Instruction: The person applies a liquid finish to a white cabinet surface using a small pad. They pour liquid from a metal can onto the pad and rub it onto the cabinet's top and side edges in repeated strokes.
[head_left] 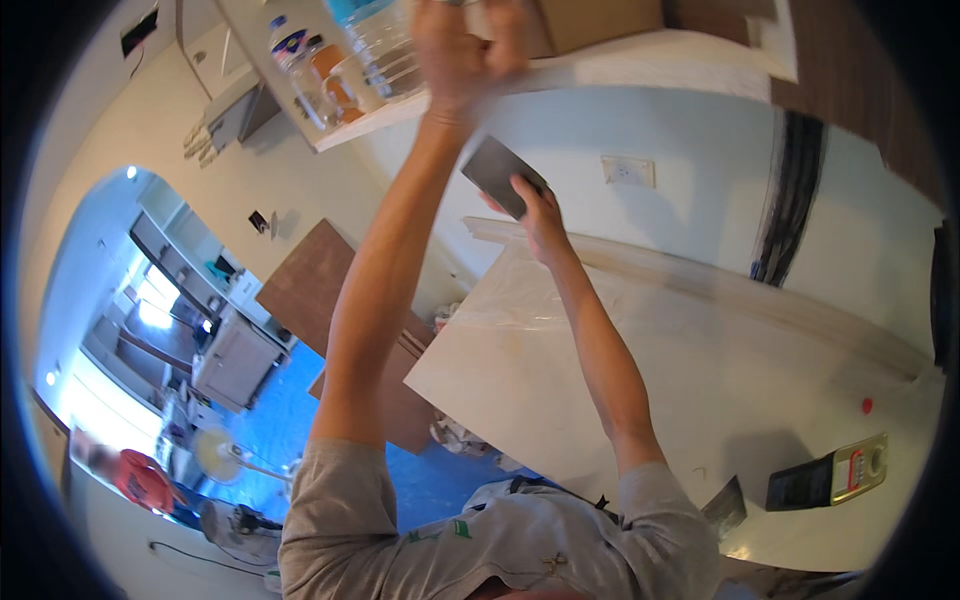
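Below a shelf (660, 65), the right hand (537, 215) pinches a grey slab (495, 172), thumb uppermost, likely for steadiness. Blurred left hand (466, 58): cannot tell its fingers.

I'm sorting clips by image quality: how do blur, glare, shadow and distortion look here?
In the head view, motion blur smears the left hand, while the right hand and its dark plate look clearer; glare whitens a bright patch at left in the head view; shadow lies beside the gold-and-black tool, head view; the head view's fisheye lens curves the shelf edge.
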